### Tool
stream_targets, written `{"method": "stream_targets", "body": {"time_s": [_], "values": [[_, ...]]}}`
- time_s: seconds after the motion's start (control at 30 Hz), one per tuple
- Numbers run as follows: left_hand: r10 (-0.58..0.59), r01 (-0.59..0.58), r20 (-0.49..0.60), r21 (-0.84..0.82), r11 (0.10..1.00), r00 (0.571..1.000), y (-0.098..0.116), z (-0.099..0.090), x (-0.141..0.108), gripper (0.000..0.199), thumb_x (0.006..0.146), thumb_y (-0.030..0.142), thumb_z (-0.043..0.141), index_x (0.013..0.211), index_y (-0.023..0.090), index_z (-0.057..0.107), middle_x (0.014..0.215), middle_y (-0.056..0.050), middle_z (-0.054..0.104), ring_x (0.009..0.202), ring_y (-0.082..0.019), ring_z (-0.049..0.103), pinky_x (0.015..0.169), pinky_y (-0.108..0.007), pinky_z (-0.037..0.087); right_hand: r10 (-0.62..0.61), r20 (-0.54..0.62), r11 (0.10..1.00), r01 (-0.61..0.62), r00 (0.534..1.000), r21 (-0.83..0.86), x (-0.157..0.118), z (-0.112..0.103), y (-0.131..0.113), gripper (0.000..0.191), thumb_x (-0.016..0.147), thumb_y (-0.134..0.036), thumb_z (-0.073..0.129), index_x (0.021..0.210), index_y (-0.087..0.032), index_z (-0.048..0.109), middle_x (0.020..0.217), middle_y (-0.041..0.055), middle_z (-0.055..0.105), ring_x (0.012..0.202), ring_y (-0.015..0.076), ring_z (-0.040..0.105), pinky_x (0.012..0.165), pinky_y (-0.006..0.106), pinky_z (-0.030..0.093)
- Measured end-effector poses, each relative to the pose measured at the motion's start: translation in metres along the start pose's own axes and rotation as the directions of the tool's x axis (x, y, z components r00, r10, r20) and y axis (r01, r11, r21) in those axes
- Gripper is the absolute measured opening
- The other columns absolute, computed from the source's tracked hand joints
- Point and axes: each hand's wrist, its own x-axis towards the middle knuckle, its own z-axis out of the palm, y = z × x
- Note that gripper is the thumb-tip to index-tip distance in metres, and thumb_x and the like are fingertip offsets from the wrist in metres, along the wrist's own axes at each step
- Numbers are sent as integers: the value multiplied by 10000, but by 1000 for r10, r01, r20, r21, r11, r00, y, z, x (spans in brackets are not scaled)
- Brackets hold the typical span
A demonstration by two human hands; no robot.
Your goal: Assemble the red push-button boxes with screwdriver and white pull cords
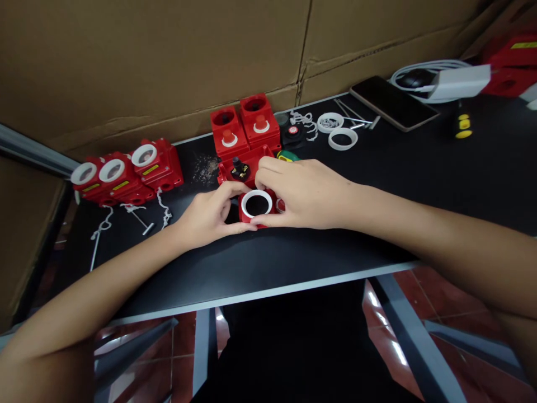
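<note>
Both hands are at a small red housing part [264, 225] near the middle of the table, with a white ring [257, 192] seated around its round opening. My left hand [212, 215] grips its left side, thumb at the near edge and fingertips at the far edge. From the right, my right hand [300, 193] curls over it, its thumb at the ring's near edge and its fingers at the far side. That hand covers much of the part. Just behind lies an open red box [229, 173] with a black switch piece [239, 168] inside.
Two red boxes [229, 137] stand behind, beside a black round knob [292, 134]. Several assembled red boxes [157, 168] sit at left with cords. White rings [343, 139], a phone [392, 103], a white charger [461, 81] and a yellow screwdriver [464, 126] lie right. Cardboard [168, 61] walls the back.
</note>
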Motion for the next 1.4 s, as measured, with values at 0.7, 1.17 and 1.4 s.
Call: {"method": "stream_targets", "body": {"time_s": [0.7, 1.17, 1.4], "values": [[-5, 2, -33, -84, 996, 999, 1, 0, 2, 810, 947, 961, 905, 1244, 258, 632, 587, 172, 494, 444, -103, 454, 536, -235, 322, -164, -7, 978, 164, 986, 129, -4, -2, 19, 454, 1130, -571, 746, 1270, -141, 788, 1289, 122, 818, 881, 213, 699, 743, 335, 410], [49, -49, -17, -17, 999, 999, -2, 1, 1, 800, 1024, 930, 853, 1392, 241, 683, 673, 128, 575, 489, -124, 531, 564, -250, 437, 62, -16, 971, -64, 998, -230, -6, -3, -10, 651, 1129, -726, 709, 1247, -93, 804, 1175, 177, 797, 851, 283, 723, 679, 350, 226], [38, -38, -8, -22, 999, 999, -1, -1, 3, 795, 1040, 948, 816, 1366, 239, 659, 695, 120, 627, 473, -113, 539, 555, -244, 422, -21, -78, 973, 2, 997, -233, -5, 7, -5, 621, 1161, -711, 671, 1222, -104, 787, 1165, 177, 794, 877, 294, 729, 729, 369, 331]]}}
